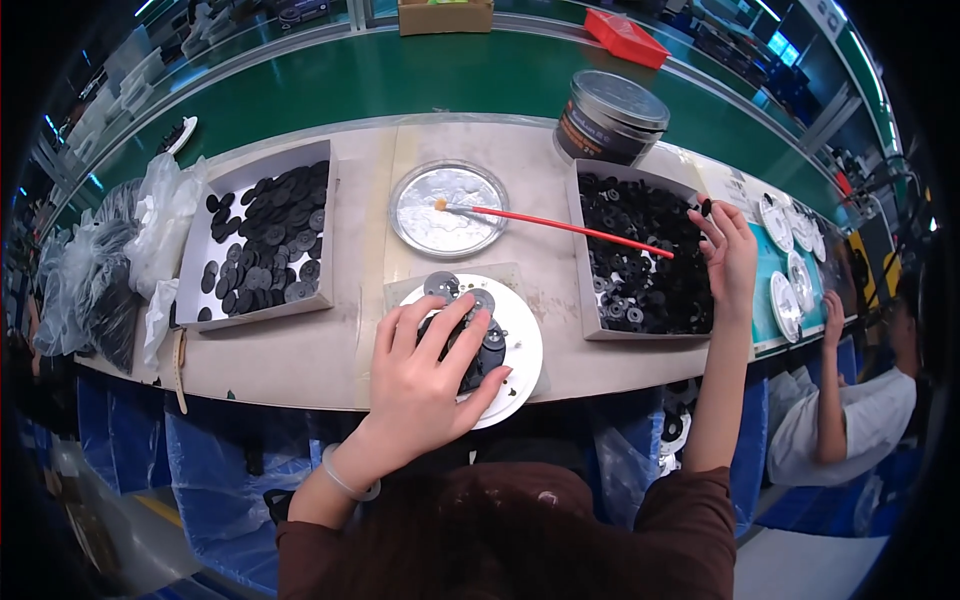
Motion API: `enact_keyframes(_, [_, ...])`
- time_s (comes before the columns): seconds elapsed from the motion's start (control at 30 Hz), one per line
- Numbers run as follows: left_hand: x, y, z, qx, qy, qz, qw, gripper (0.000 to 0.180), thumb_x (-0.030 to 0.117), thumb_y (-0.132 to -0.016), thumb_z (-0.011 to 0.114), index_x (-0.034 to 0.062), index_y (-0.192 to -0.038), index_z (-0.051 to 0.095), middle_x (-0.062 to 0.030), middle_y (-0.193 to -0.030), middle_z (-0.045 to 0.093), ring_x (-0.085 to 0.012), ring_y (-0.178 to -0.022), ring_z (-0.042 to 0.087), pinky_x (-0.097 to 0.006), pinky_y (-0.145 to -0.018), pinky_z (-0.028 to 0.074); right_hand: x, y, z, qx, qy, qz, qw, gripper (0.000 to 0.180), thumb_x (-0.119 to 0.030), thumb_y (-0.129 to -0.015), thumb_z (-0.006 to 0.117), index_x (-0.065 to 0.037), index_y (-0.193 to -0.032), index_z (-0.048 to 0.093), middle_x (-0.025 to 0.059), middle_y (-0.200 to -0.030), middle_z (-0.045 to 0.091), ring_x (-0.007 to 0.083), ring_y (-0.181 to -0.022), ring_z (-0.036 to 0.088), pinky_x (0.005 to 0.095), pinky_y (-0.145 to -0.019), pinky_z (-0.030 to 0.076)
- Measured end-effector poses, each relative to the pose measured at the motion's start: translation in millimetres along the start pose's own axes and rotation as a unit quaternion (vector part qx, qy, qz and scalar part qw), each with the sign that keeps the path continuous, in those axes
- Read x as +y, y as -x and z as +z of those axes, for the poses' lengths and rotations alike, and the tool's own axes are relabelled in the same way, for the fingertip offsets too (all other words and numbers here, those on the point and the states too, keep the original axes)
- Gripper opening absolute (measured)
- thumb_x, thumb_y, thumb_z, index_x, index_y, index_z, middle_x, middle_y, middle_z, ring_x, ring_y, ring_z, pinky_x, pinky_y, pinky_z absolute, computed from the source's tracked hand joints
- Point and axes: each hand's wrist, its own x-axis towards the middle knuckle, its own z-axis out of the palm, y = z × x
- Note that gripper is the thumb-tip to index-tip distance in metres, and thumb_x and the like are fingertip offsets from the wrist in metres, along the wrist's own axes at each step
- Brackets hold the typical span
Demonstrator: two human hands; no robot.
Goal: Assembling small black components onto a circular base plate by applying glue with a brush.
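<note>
My left hand (422,365) lies with fingers spread over dark round discs (490,355) on a white round plate (526,350) near the table's front edge. Its fingertips touch the discs, and the palm hides part of them. Grey gear-like wheels (440,284) show beyond the fingers. On the right, my right hand (736,262) is raised over the edge of a box (590,318) full of small black parts (640,265). Thumb and fingers pinch a small black part (706,207), whose exact kind I cannot make out.
A brush (590,232) with a red handle spans from a round metal lid (450,245) to the right box. Left stands a white box (325,240) of dark discs. A tin (610,120) and a red tray (625,40) lie beyond. At right, another person (850,420) sits beside white plates (785,305).
</note>
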Motion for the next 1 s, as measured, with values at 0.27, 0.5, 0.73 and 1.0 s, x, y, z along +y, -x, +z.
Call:
enact_keyframes(0.27, [1, 1, 0, 0.001, -0.015, -0.002, 1.0, 0.041, 0.027, -0.067, 0.07, 0.0025, -0.099, 0.062, -0.0108, -0.109, 0.056, -0.0282, -0.099, 0.048, -0.041, -0.086, 0.036, -30, 50, 76, -0.112, -0.074, 0.065, 0.989, 0.026, -0.006, -0.086, 0.052, -0.002, -0.112, 0.051, 0.0091, -0.104, 0.059, 0.0104, -0.082, 0.059, 0.017, -0.055, 0.049])
enact_keyframes(0.5, [1, 5, 3, 0.05, 0.005, -0.01, 0.999, 0.039, 0.027, -0.063, 0.073, 0.0057, -0.095, 0.062, -0.0077, -0.108, 0.057, -0.0275, -0.099, 0.048, -0.039, -0.083, 0.038, -31, 93, 126, -0.329, 0.079, 0.049, 0.94, 0.018, -0.002, -0.082, 0.057, 0.002, -0.099, 0.059, 0.0058, -0.079, 0.061, 0.0051, -0.062, 0.056, 0.0151, -0.043, 0.041])
enact_keyframes(0.73, [2, 7, 3, 0.083, 0.034, -0.044, 0.995, 0.036, 0.027, -0.062, 0.075, 0.0064, -0.087, 0.058, -0.0065, -0.108, 0.057, -0.027, -0.099, 0.049, -0.037, -0.081, 0.038, -21, 82, 142, -0.404, 0.004, 0.261, 0.877, 0.014, -0.004, -0.082, 0.059, 0.005, -0.093, 0.061, 0.0098, -0.069, 0.063, 0.0062, -0.052, 0.057, 0.0138, -0.034, 0.031])
enact_keyframes(1.0, [4, 7, 2, 0.068, 0.039, -0.044, 0.996, 0.038, 0.02, -0.058, 0.079, 0.0051, -0.084, 0.057, -0.0089, -0.107, 0.059, -0.0303, -0.102, 0.047, -0.038, -0.083, 0.04, -13, 83, 145, -0.399, -0.012, 0.31, 0.863, 0.015, -0.004, -0.082, 0.059, 0.005, -0.094, 0.061, 0.0107, -0.07, 0.064, 0.0061, -0.052, 0.057, 0.0136, -0.035, 0.03])
